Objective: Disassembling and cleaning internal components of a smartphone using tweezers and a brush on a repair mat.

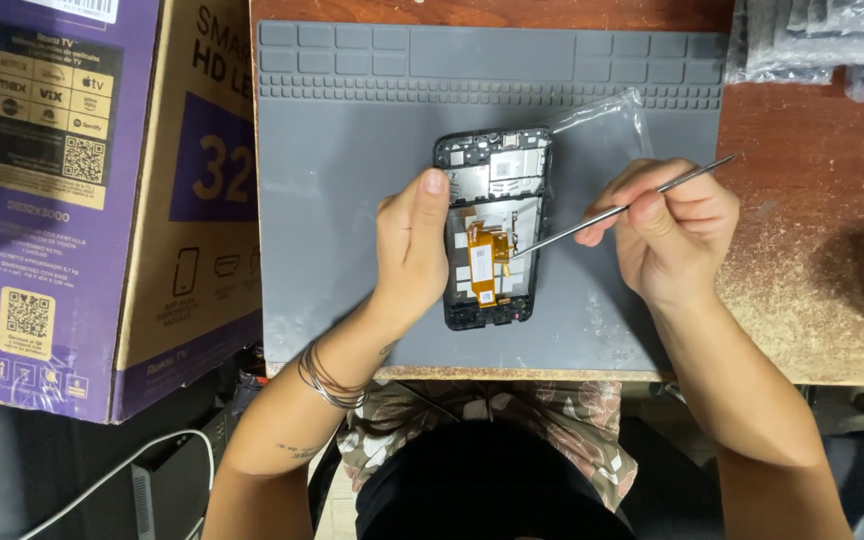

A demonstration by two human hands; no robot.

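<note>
Purple-and-brown cardboard box (102, 200) left; clear plastic bags (822, 45) top right; white cable (112, 475).

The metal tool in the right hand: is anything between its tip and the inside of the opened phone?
Nothing visible blocks it. The right hand holds the thin metal tool, whose tip already reaches the opened phone beside the orange flex cable. The left hand grips the phone's left edge, away from the tip.

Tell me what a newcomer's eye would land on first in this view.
First, the opened phone at the middle of the grey work mat, its orange flex cable bare, steadied by the left hand. Next, the thin metal pry tool held in the right hand, tip touching the phone's inside. At far left, a big purple and brown cardboard box fills the edge.
</note>
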